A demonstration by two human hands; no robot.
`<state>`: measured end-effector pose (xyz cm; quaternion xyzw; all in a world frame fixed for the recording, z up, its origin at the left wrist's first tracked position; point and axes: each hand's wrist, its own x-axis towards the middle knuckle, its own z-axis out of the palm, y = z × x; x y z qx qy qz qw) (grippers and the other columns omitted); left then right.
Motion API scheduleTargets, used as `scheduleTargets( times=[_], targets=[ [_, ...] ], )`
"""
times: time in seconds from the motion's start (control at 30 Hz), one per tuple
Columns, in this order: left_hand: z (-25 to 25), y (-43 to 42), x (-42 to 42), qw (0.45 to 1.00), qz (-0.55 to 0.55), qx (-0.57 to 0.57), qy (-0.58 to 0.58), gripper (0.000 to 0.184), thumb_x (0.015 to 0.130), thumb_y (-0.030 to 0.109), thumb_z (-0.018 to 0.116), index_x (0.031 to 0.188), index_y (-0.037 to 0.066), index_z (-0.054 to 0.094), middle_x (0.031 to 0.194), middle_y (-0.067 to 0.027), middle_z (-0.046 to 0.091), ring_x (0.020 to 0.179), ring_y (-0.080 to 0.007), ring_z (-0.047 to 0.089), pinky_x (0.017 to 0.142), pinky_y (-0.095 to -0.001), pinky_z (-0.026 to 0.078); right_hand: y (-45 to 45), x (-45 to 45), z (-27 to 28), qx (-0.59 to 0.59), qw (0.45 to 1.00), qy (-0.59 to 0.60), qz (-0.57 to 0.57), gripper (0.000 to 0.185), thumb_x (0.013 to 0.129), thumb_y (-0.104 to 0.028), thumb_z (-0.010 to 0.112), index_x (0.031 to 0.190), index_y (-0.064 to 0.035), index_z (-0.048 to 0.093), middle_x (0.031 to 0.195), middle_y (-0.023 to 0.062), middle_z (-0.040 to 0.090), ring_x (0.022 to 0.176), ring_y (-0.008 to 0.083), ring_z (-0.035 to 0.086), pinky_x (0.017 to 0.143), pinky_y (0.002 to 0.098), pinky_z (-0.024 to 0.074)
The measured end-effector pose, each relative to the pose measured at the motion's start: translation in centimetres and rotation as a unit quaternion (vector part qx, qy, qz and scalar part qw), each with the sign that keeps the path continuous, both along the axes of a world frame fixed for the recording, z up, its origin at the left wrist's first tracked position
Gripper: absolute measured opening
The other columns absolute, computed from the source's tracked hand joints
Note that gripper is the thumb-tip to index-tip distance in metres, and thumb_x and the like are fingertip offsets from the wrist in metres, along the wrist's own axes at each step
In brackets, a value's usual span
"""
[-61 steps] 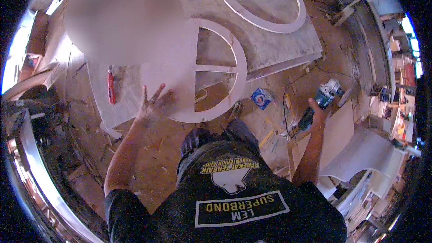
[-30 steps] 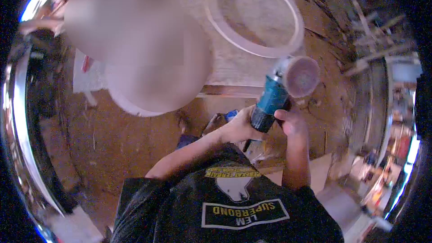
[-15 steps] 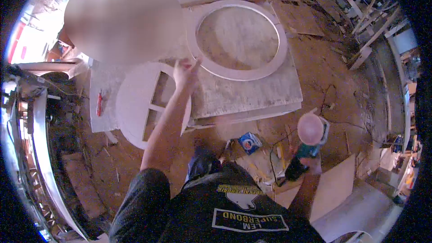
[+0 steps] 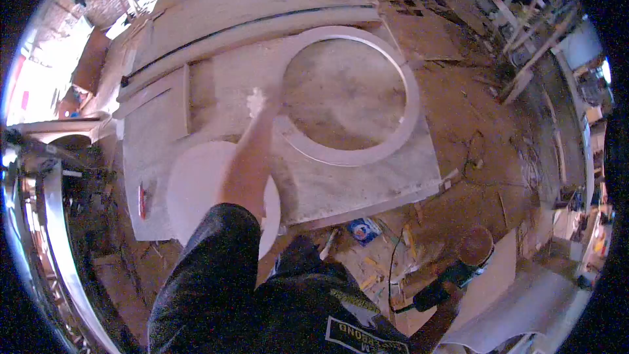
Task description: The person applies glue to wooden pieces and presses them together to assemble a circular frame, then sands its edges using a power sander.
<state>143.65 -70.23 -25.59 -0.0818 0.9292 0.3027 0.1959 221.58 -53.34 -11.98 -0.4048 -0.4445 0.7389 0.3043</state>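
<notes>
My left hand point(image 4: 269, 97) is stretched out over the worktable, beside the left rim of a pale wooden ring point(image 4: 409, 95). Motion smears its fingers, so touch or grip cannot be made out. Under my left forearm lies a pale round panel point(image 4: 196, 180), partly hidden by the arm. Low on the right, my right hand point(image 4: 449, 298) is wrapped round a teal and black angle grinder point(image 4: 436, 288). The grinder's round disc point(image 4: 474, 246) points away from my body, off the table and apart from the ring.
The worktable point(image 4: 341, 193) carries a long strip of wood point(image 4: 242, 38) across its far part. A red tool point(image 4: 141, 202) lies at the left edge. On the littered floor are a blue packet point(image 4: 363, 231) and a cord. A pale board point(image 4: 488, 275) stands at the right.
The view has tilted upward, showing more of the far table. My left hand has moved from the ring's lower-left rim up along its left side. The grinder has swung lower, its disc turned away.
</notes>
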Motion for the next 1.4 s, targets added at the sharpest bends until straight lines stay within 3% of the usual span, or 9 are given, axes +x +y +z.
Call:
scheduleTargets(
  times=[0.1, 0.3, 0.47, 0.7, 0.8, 1.17, 1.23, 1.33, 1.4],
  targets=[
    [-1.7, -0.6, 1.6, 0.978, 0.102, 0.173, 0.057, 0.089, 0.072, 0.024, 0.088, 0.146, 0.004, 0.043, 0.127, -0.0252, 0.064, 0.115, -0.0358, 0.067, 0.096, -0.0465, 0.057, 0.3, -2.4, 0.4, 0.002, 0.999, 0.02, 0.03, 0.069, 0.069, -0.014, 0.084, 0.13, -0.0016, 0.053, 0.108, 0.0161, 0.069, 0.098, 0.033, 0.07, 0.095, 0.0535, 0.0566],
    [6.9, -2.0, 6.3, 0.911, 0.083, 0.397, 0.071, 0.085, 0.073, 0.004, 0.078, 0.147, 0.007, 0.035, 0.112, -0.0197, 0.068, 0.088, -0.0277, 0.073, 0.066, -0.0404, 0.062, 2.3, -11.2, 2.9, 0.025, 0.988, 0.091, 0.122, 0.067, 0.071, -0.013, 0.082, 0.13, -0.0018, 0.052, 0.109, 0.0173, 0.07, 0.098, 0.0339, 0.07, 0.092, 0.0534, 0.0579],
    [5.9, -5.4, 1.8, 0.83, 0.061, 0.538, 0.135, 0.077, 0.077, -0.003, 0.071, 0.145, 0.008, 0.037, 0.108, -0.0141, 0.067, 0.082, -0.021, 0.069, 0.058, -0.0372, 0.06, 0.4, -14.4, 5.2, 0.025, 0.999, -0.037, 0.009, 0.066, 0.07, -0.013, 0.081, 0.128, -0.0009, 0.052, 0.107, 0.0181, 0.07, 0.097, 0.0361, 0.07, 0.091, 0.0492, 0.0593],
    [5.9, -9.5, -7.0, 0.841, 0.17, 0.489, 0.155, 0.058, 0.077, -0.004, 0.07, 0.129, 0.006, 0.046, 0.104, -0.0112, 0.063, 0.079, -0.0212, 0.066, 0.059, -0.0361, 0.059, -0.2, -17.7, 7.2, 0.007, 0.995, -0.07, 0.076, 0.064, 0.072, -0.016, 0.081, 0.128, -0.0014, 0.054, 0.104, 0.0164, 0.067, 0.095, 0.0369, 0.067, 0.094, 0.0502, 0.0574],
    [4.1, -12.1, -9.6, 0.834, 0.231, 0.471, 0.173, 0.056, 0.074, -0.002, 0.072, 0.124, 0.004, 0.048, 0.103, -0.0111, 0.063, 0.073, -0.0216, 0.065, 0.057, -0.0359, 0.058, 1.2, -16.0, 3.1, -0.03, 0.995, 0.075, 0.062, 0.064, 0.074, -0.017, 0.081, 0.131, -0.0023, 0.054, 0.107, 0.0163, 0.067, 0.097, 0.0365, 0.066, 0.097, 0.0518, 0.0558],
    [2.3, -26.7, -13.2, 0.797, 0.325, 0.474, 0.187, 0.058, 0.074, 0.002, 0.076, 0.126, 0.001, 0.05, 0.105, -0.0165, 0.065, 0.072, -0.0234, 0.067, 0.057, -0.0377, 0.055, 2.0, -16.6, 3.8, 0.007, 0.993, -0.005, 0.117, 0.07, 0.075, -0.013, 0.081, 0.137, -0.0037, 0.051, 0.116, 0.0152, 0.066, 0.105, 0.0345, 0.066, 0.1, 0.0546, 0.0538],
    [-1.3, -30.9, -16.1, 0.854, 0.286, 0.409, 0.143, 0.057, 0.075, 0.009, 0.079, 0.126, -0.002, 0.054, 0.111, -0.0192, 0.066, 0.08, -0.025, 0.069, 0.065, -0.0384, 0.057, 2.0, -17.7, 4.0, 0.018, 0.992, -0.002, 0.128, 0.071, 0.075, -0.013, 0.081, 0.138, -0.0039, 0.05, 0.117, 0.0151, 0.066, 0.106, 0.0343, 0.066, 0.1, 0.0545, 0.0539],
    [-8.1, -37.4, -22.3, 0.986, 0.069, 0.107, 0.104, 0.059, 0.077, 0.018, 0.084, 0.125, -0.006, 0.061, 0.119, -0.0233, 0.068, 0.091, -0.0275, 0.072, 0.077, -0.0394, 0.059, 2.1, -19.7, 4.4, 0.036, 0.989, 0.015, 0.145, 0.072, 0.075, -0.011, 0.081, 0.139, -0.0042, 0.049, 0.118, 0.0149, 0.065, 0.107, 0.0339, 0.066, 0.1, 0.0544, 0.054],
    [-3.6, -36.4, -20.3, 0.982, 0.14, 0.116, 0.057, 0.067, 0.076, 0.029, 0.087, 0.125, -0.009, 0.062, 0.125, -0.0254, 0.067, 0.104, -0.0297, 0.07, 0.089, -0.0383, 0.057, 2.0, -21.1, 4.8, 0.051, 0.986, 0.036, 0.156, 0.073, 0.074, -0.01, 0.081, 0.14, -0.0044, 0.049, 0.119, 0.0148, 0.065, 0.108, 0.0336, 0.066, 0.1, 0.0544, 0.0541]
  ],
)
